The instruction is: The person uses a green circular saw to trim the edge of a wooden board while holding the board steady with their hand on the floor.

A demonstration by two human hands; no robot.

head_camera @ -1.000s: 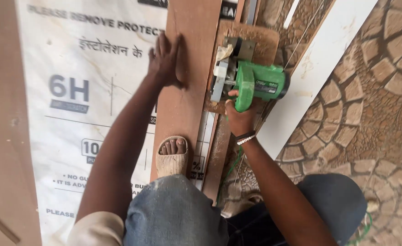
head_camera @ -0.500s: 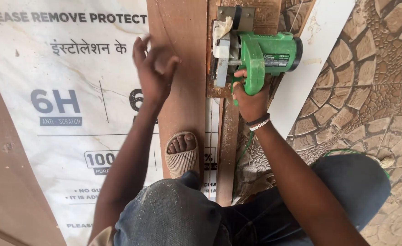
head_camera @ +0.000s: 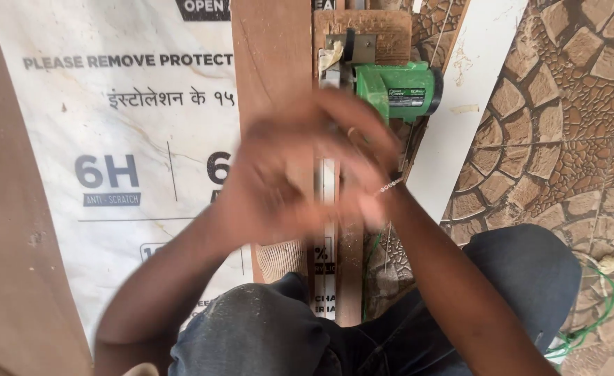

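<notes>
both hands have left the work and come together, blurred, in front of the person's chest.

left hand (head_camera: 279, 184) and right hand (head_camera: 352, 150) overlap in motion blur, so i cannot tell whether either is open or closed; neither holds anything i can see. green circular saw (head_camera: 390, 87) sits unheld just beyond them on the brown plank (head_camera: 272, 63), beside a white printed sheet (head_camera: 133, 174). patterned stone floor (head_camera: 571, 118) lies to the right.
</notes>
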